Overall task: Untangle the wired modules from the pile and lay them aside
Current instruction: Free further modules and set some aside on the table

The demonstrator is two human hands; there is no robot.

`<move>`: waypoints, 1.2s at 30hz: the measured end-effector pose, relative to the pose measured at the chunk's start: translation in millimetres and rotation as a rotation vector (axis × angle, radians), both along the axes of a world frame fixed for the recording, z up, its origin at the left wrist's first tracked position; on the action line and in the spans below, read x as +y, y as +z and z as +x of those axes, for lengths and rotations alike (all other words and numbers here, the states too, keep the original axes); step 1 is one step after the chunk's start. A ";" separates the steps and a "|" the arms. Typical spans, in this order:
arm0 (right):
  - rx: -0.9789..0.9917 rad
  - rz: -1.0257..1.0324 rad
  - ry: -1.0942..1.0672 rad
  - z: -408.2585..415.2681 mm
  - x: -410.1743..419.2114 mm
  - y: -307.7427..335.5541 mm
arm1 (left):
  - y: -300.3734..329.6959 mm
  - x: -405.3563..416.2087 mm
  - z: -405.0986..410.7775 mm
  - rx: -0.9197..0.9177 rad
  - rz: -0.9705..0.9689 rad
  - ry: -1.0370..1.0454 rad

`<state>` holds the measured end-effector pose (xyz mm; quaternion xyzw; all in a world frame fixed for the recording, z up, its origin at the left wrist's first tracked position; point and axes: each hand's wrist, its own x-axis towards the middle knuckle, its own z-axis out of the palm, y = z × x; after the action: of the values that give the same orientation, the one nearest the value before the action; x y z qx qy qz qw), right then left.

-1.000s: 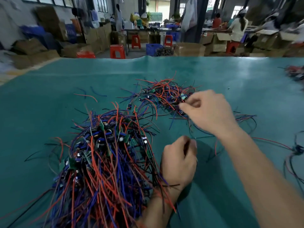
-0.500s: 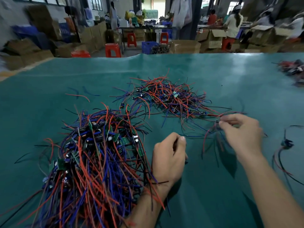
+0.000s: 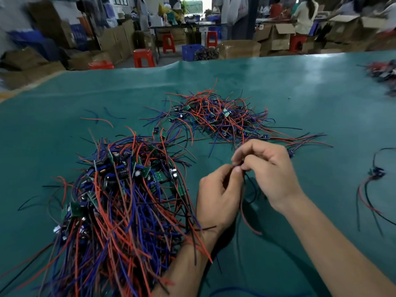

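Above the green mat (image 3: 64, 125), right hand (image 3: 267, 168) now meeting left hand (image 3: 218, 196), both pinching wires (image 3: 246, 202)

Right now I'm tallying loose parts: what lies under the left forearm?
Red, blue and black wires of the near pile run across and beneath the left forearm, on the green mat. Whether any module sits under it cannot be seen; the arm covers that spot.

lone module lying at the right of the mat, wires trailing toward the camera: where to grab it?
Take the lone module by its small dark body at the far end, coming from above with the fingers pinching across its sides. Its red and black wires trail toward the near edge of the green mat, free of both piles, so it should probably lift clear without snagging.
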<state>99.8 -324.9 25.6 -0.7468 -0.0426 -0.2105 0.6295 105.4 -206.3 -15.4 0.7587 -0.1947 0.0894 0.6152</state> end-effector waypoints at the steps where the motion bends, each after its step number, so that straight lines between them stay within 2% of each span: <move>1: 0.015 0.011 0.024 0.4 0.9 -1.5 | 0.0 -0.1 1.1 0.016 -0.004 0.011; 6: 0.059 0.052 0.035 0.3 -7.3 -4.1 | 1.3 -1.2 1.5 0.079 -0.051 0.063; 11: 0.175 0.147 -0.066 4.7 -10.9 -6.7 | -0.6 -1.0 2.4 0.101 -0.065 0.054; 15: 0.330 0.285 0.063 5.3 -10.6 -7.0 | -0.8 -1.0 1.7 0.100 -0.063 0.024; 19: 0.326 0.314 0.127 1.8 -14.2 -3.1 | 0.6 -3.0 -0.2 0.110 -0.083 0.014; 23: 0.297 0.414 0.092 2.0 -8.5 -3.9 | 1.2 -2.8 0.3 0.105 -0.085 0.049; 29: 0.189 0.321 0.008 4.2 -6.9 -6.4 | -2.5 -2.1 4.7 0.161 -0.136 0.048; 36: 0.052 -0.078 -0.149 8.0 -25.5 -9.4 | -1.0 -1.6 2.9 0.159 -0.083 0.009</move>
<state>107.8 -350.4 16.2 -0.7771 0.0213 -0.2354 0.5833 108.3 -207.9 -16.4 0.7380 -0.1379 0.0395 0.6593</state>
